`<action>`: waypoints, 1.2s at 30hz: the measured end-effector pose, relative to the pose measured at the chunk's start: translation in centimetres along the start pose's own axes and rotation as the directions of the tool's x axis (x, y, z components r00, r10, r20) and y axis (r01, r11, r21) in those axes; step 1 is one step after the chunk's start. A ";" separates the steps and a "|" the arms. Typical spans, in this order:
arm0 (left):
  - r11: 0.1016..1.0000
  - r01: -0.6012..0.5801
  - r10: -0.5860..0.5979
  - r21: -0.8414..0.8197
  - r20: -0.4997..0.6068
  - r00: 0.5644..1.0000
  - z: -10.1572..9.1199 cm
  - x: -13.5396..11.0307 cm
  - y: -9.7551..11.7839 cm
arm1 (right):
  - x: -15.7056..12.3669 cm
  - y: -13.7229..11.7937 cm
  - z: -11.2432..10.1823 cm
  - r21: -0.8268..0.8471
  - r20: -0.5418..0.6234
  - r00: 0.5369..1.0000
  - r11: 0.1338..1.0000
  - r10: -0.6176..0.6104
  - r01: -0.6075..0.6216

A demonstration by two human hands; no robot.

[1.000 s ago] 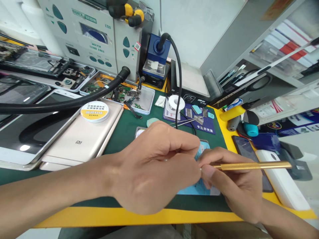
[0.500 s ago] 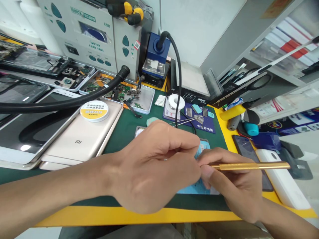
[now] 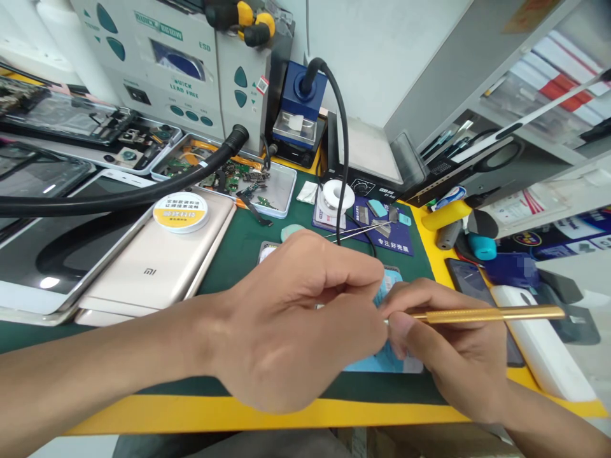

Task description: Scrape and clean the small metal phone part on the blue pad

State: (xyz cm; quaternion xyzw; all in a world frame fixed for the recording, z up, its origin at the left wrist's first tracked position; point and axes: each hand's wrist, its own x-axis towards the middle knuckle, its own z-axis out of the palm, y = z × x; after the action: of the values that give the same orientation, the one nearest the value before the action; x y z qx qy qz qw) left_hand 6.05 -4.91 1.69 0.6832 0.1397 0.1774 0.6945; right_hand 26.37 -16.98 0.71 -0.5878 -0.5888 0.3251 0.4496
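My left hand (image 3: 291, 331) is closed, its back toward me and its fingers curled away. What it holds, if anything, is hidden behind the knuckles. Pinched in my right hand (image 3: 458, 350) is a slim gold pen-shaped tool (image 3: 487, 315) with a knurled grip, pointing left. Its tip is hidden at the left hand, and the fingertips of both hands are close together. Beneath them a light-blue sheet or mat (image 3: 367, 364) shows in part on the green work mat (image 3: 410, 389).
Gold phones (image 3: 153, 270) bear a round tin (image 3: 180, 213) at left, crossed by a black hose (image 3: 143, 203). Behind stand a QUICK hot-air station (image 3: 176, 70), a parts tray (image 3: 281, 184) and a blue soldering stand (image 3: 300, 95). Tweezers (image 3: 356, 232) and a solder spool (image 3: 338, 196) lie beyond my hands.
My right hand has shifted slightly to the right with the gold tool, widening the space by the left hand a little. My left hand stays almost still.
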 end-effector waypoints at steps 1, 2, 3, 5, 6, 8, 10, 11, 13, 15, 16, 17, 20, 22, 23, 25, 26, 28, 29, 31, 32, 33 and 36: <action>1.000 0.000 0.000 0.004 0.004 1.000 0.0 0.0 0.0 | 0.0 -0.1 0.0 0.001 -0.003 1.000 1.000 -0.001 0.001; 1.000 -0.001 0.001 0.011 0.006 1.000 0.0 0.0 0.0 | 0.1 -0.1 0.0 0.002 -0.005 1.000 1.000 -0.002 0.002; 1.000 -0.002 0.001 0.021 0.009 1.000 -0.1 0.0 0.0 | 0.1 -0.1 0.0 0.003 -0.002 1.000 1.000 0.000 0.000; 0.999 -0.011 0.011 0.036 0.006 1.000 -0.1 0.1 0.0 | 0.2 -0.2 -0.1 0.005 -0.002 1.000 1.000 0.001 -0.001; 0.999 -0.018 0.018 0.043 0.004 1.000 -0.2 0.1 -0.1 | 0.2 -0.2 -0.1 0.009 -0.005 1.000 1.000 0.001 -0.001; 0.998 -0.030 0.030 0.050 0.003 1.000 -0.2 0.1 -0.1 | 0.2 -0.1 -0.2 0.019 -0.013 1.000 1.000 -0.001 0.001; 0.998 -0.030 0.029 0.049 0.017 0.999 -0.3 0.1 -0.1 | 0.1 0.1 -0.2 0.026 -0.013 1.000 1.000 0.001 -0.001; 0.999 -0.029 0.028 0.044 0.022 0.999 -0.3 0.1 -0.1 | 0.1 0.1 -0.2 0.028 -0.009 1.000 1.000 0.006 -0.005; 0.999 -0.023 0.022 0.039 0.028 0.999 -0.3 0.2 -0.1 | 0.0 0.1 -0.2 0.031 -0.009 1.000 0.999 0.017 -0.017; 0.999 -0.014 0.013 0.044 0.027 1.000 -0.3 0.3 0.0 | 0.0 0.1 -0.3 0.035 -0.016 1.000 0.999 0.025 -0.024; 0.999 -0.015 0.014 0.047 0.028 1.000 -0.3 0.3 0.0 | 0.0 0.1 -0.3 0.035 -0.016 0.999 0.999 0.028 -0.027; 0.999 -0.018 0.016 0.049 0.029 0.999 -0.3 0.3 0.0 | 0.0 0.1 -0.3 0.035 -0.016 1.000 0.999 0.025 -0.024; 0.997 -0.034 0.032 0.065 0.031 0.999 -0.3 0.2 0.1 | 0.2 -0.2 -0.2 0.021 -0.009 1.000 1.000 0.005 -0.005; 0.997 -0.035 0.034 0.065 0.023 0.999 -0.3 0.1 0.2 | 0.4 -0.4 -0.1 0.004 -0.006 1.000 1.000 -0.003 0.003; 0.998 -0.032 0.031 0.060 0.015 0.999 -0.2 0.0 0.2 | 0.5 -0.5 -0.1 -0.005 -0.005 1.000 1.000 -0.005 0.005; 0.998 -0.026 0.026 0.048 0.007 1.000 -0.1 0.0 0.2 | 0.6 -0.6 -0.1 -0.019 0.006 1.000 1.000 -0.006 0.007; 0.999 -0.026 0.026 0.044 0.005 1.000 0.0 0.0 0.2 | 0.6 -0.7 -0.1 -0.023 0.014 1.000 1.000 -0.009 0.009; 0.998 -0.029 0.029 0.047 -0.002 1.000 0.0 0.1 0.2 | 0.6 -0.7 -0.1 -0.032 0.033 0.999 0.999 -0.017 0.018; 0.998 -0.039 0.039 0.051 -0.003 0.999 -0.1 0.1 0.1 | 0.6 -0.7 -0.1 -0.034 0.036 0.999 0.999 -0.025 0.027; 0.996 -0.060 0.060 0.063 -0.008 0.998 -0.2 0.2 0.1 | 0.7 -0.7 -0.1 -0.035 0.042 0.998 0.999 -0.037 0.038; 0.995 -0.066 0.067 0.075 -0.013 0.998 -0.3 0.2 0.1 | 0.7 -0.7 -0.1 -0.037 0.044 0.998 0.998 -0.043 0.044; 0.994 -0.076 0.077 0.084 -0.014 0.997 -0.3 0.2 0.1 | 0.7 -0.7 -0.1 -0.039 0.049 0.998 0.998 -0.045 0.047; 0.994 -0.072 0.074 0.087 -0.015 0.997 -0.3 0.3 0.2 | 0.7 -0.8 0.0 -0.047 0.060 0.997 0.997 -0.052 0.055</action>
State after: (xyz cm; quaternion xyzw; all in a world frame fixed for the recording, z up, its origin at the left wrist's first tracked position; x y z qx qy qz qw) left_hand 6.18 -4.53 1.93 0.7155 0.1287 0.2027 0.6560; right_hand 26.14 -16.39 1.51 -0.5726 -0.6252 0.3157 0.4262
